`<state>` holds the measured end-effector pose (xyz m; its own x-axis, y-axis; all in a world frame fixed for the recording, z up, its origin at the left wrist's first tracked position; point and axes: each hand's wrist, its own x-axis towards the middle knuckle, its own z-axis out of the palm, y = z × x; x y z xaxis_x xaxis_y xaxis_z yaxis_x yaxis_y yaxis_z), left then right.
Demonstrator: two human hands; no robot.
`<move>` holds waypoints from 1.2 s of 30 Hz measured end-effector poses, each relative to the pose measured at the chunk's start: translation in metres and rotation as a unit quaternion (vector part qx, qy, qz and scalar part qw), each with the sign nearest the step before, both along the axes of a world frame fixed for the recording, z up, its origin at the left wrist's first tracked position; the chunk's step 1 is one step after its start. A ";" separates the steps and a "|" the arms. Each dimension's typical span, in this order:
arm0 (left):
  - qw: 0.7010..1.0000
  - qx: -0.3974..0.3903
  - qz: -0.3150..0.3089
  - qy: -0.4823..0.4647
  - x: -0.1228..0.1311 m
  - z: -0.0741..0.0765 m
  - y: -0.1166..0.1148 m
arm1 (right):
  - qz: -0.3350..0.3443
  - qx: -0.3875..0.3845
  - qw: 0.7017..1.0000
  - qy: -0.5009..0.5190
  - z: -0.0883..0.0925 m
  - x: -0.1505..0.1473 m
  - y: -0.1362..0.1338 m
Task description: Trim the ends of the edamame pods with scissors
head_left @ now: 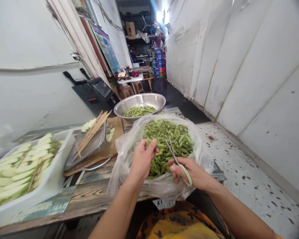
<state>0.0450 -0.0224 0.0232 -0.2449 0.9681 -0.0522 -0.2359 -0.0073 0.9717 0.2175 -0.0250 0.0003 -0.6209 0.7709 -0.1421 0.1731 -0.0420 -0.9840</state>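
A clear plastic bag [126, 149], its mouth spread wide, holds a heap of green soybean pods [173, 132]. Over the left side of the heap, my left hand [144, 155] is closed in a pinch, and a bit of green pod shows at its fingers. My right hand [186, 171] is at the bag's near right edge, wrapped round scissors [187, 175] with pale green handles. The scissor blades point up and away over the pods, tips slightly apart. Behind the bag stands a steel bowl [155, 98] with more pods in it.
On the left stands a white tub [53, 181] of skewered pale green slices. Beside it, bamboo skewers [93, 132] lie across a metal tray [89, 152] on a wooden board [118, 129]. A white wall [249, 73] runs along the right, beyond the speckled floor [249, 166].
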 end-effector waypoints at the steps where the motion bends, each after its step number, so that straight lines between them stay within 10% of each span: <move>1: 1.000 0.004 0.004 -0.010 0.001 0.000 -0.001 | 0.004 0.000 1.000 0.000 0.001 -0.001 -0.001; 14: 0.999 0.007 -0.023 -0.025 0.005 -0.008 -0.006 | -0.024 0.034 0.998 -0.047 -0.001 -0.006 0.003; 22: 0.975 -0.107 -0.044 -0.189 -0.006 0.001 0.008 | -0.132 0.013 0.991 0.031 -0.001 0.013 0.012; 26: 0.991 -0.069 -0.044 0.110 0.007 -0.011 0.017 | -0.156 0.003 0.986 0.054 0.000 0.019 0.012; 30: 0.884 -0.024 -0.028 0.465 0.022 -0.025 0.025 | -0.148 -0.008 0.987 0.059 -0.003 0.018 0.010; 36: 0.895 0.066 -0.013 0.440 0.026 -0.027 0.030 | -0.138 0.001 0.989 0.051 -0.009 0.020 0.009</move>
